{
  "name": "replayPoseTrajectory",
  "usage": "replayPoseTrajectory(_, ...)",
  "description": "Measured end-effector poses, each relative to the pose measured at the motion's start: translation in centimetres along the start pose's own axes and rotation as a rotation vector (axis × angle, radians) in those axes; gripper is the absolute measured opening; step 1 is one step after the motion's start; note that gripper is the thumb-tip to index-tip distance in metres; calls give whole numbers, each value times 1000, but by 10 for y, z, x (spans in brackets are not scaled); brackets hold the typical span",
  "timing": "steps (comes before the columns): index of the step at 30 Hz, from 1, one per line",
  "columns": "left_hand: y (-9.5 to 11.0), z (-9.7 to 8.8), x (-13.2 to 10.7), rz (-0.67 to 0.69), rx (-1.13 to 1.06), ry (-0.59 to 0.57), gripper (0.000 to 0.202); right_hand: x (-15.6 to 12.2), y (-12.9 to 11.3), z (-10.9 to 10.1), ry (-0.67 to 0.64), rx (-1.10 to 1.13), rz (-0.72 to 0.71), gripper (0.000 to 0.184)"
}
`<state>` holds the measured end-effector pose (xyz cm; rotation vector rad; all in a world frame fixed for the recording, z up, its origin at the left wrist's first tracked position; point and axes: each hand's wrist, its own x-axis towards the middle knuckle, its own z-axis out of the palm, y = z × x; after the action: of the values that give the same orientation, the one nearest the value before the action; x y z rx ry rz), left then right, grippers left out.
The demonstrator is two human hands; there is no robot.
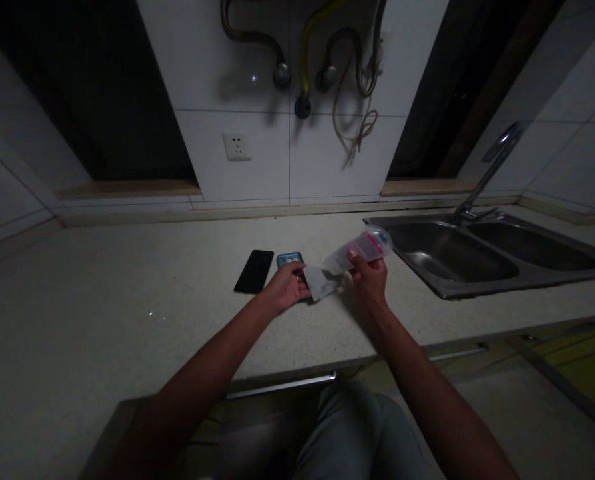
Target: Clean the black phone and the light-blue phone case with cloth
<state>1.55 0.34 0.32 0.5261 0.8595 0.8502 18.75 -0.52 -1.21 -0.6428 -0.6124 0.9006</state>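
Note:
My left hand pinches the edge of a thin, pale grey-white sheet between thumb and fingers, above the counter. In my right hand is a see-through plastic package with a pink strip, tilted up to the right, my thumb pressed on its face. The sheet and the package meet between my hands; whether they are joined I cannot tell. Just beyond my left hand lies a blue phone case, partly covered by the fingers. A black smartphone rests flat to its left.
The pale countertop runs along a tiled wall. At the right, a steel double-bowl sink with a faucet is set into it. A wall socket and hanging hoses are at the back. Below the front edge is a drawer handle.

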Motion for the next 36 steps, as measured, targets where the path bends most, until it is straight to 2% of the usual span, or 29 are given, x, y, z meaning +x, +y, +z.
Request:
replayPoseTrajectory(4,-2,0,1,-91,-46,-1,13,-4,2,-2,18,-176,-75,40)
replayPoseTrajectory(7,-3,1,2,-114,-51,-1,15,-7,2,-2,6,-254,-55,36)
replayPoseTrajectory(15,-3,-1,4,-94,-74,-12,15,-15,1,4,-147,-245,36,43)
replayPoseTrajectory(27,-5,-1,3,-98,-37,-28,15,-12,6,-3,-102,-256,21,35)
replayPoseTrajectory(31,-2,0,4,-2,-38,47,16,-10,6,-2,-89,-248,14,33)
replayPoseTrajectory(36,2,-5,12,124,-105,188,11,-2,1,0,-57,18,38,41)
